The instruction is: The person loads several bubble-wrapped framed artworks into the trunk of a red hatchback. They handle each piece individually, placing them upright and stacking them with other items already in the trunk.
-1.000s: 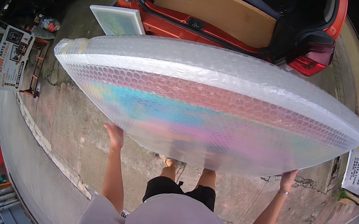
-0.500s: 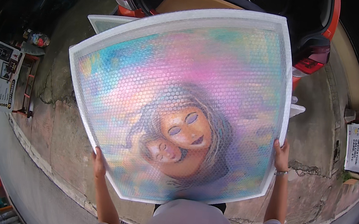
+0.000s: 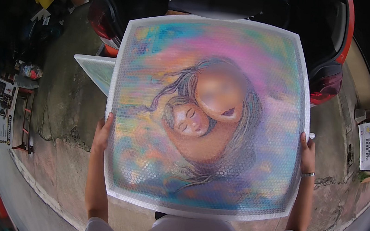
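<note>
The left hand (image 3: pixel 102 132) and right hand (image 3: pixel 307 156) grip the bubble-wrapped painting (image 3: pixel 207 163) by opposite side edges, fingers (image 3: pixel 109 119) closed on its border. It is held before the open rear of a red car (image 3: pixel 326 87), partly covering another panel (image 3: pixel 94 68) at left.

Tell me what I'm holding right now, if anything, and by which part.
A bubble-wrapped painting, by its two side edges: the left hand grips its left edge and the right hand its right edge, both a little below the middle.
</note>
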Action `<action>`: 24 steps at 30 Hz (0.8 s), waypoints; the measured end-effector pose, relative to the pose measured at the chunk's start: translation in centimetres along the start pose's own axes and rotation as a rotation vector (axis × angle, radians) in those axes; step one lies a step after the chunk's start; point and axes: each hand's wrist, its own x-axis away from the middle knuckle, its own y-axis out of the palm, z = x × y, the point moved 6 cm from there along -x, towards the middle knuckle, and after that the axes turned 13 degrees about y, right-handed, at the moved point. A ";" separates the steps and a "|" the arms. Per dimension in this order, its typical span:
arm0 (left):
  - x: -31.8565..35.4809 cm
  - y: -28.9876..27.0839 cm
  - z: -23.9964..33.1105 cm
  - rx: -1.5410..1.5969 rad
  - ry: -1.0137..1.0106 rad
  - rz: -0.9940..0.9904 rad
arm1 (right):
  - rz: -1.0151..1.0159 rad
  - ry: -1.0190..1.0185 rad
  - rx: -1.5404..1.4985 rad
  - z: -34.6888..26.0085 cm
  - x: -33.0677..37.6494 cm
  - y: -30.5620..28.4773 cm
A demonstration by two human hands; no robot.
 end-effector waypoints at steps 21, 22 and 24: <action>-21.5 5.6 7.5 -0.074 0.196 -0.232 | 0.270 0.148 -0.204 7.0 -2.1 6.4; -22.0 5.7 7.6 -0.108 0.185 -0.204 | 0.305 0.169 -0.216 7.5 -1.8 6.6; -23.2 5.8 9.0 -0.091 0.260 -0.174 | 0.324 0.089 -0.214 7.4 -1.6 7.1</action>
